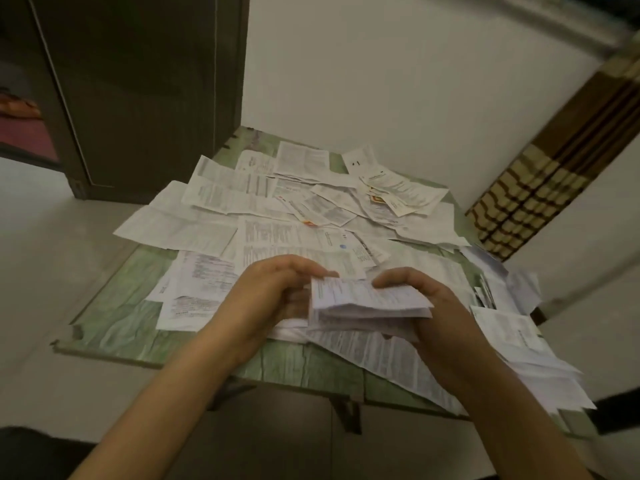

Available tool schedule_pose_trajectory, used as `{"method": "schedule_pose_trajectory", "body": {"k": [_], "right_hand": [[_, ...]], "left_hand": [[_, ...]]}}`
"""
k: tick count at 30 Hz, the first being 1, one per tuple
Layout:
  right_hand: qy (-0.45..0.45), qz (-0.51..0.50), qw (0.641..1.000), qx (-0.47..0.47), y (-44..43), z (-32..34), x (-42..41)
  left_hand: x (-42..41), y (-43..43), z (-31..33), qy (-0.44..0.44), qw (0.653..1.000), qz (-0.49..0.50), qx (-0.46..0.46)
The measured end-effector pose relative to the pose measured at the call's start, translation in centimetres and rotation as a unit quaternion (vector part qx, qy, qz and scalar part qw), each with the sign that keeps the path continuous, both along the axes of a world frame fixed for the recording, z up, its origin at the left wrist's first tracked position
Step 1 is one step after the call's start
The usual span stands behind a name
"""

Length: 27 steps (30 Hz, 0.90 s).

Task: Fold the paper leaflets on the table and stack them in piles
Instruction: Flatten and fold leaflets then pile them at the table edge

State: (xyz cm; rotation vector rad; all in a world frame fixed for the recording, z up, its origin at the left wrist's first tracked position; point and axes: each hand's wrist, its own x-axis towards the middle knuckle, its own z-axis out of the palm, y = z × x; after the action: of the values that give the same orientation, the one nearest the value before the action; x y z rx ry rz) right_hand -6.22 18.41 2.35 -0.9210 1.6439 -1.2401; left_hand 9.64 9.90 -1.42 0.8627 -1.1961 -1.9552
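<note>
A folded white leaflet [367, 301] with small print is held above the near middle of the low green table [117, 313]. My left hand [273, 292] pinches its left edge, fingers curled over the top corner. My right hand [426, 306] grips its right side, thumb on top and fingers underneath. Several unfolded leaflets [221, 192] lie spread flat and overlapping across the tabletop. A long printed sheet [391, 362] hangs over the near edge below my hands.
More loose sheets [530, 355] lie heaped at the table's right edge, some overhanging. A dark wooden door [145, 91] stands behind at the left. A brown patterned curtain [554, 157] hangs at the right. White wall and pale floor surround the table.
</note>
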Motion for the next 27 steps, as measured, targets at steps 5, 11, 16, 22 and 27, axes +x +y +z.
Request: {"method": "schedule_pose_trajectory", "body": {"k": [5,11,16,22,27], "right_hand": [[0.04,0.026,0.998,-0.051,0.6,-0.8,0.2],[0.168,0.067,0.98,-0.083,0.6,-1.2,-0.3],[0.291,0.109,0.945,-0.101,-0.4,-0.9,-0.2],[0.344,0.122,0.924,-0.112,-1.4,-2.2,1.1],[0.324,0.154,0.931,-0.07,-1.4,-2.4,1.2]], "left_hand": [[0.4,0.9,-0.2,0.05,0.996,-0.037,0.056],[0.7,1.6,-1.2,-0.05,0.997,-0.029,-0.043],[0.9,2.0,-1.1,-0.067,0.991,-0.017,-0.115],[1.2,2.0,-1.5,-0.074,0.983,0.015,-0.167],[1.4,1.7,-2.4,-0.083,0.98,0.035,-0.18]]}}
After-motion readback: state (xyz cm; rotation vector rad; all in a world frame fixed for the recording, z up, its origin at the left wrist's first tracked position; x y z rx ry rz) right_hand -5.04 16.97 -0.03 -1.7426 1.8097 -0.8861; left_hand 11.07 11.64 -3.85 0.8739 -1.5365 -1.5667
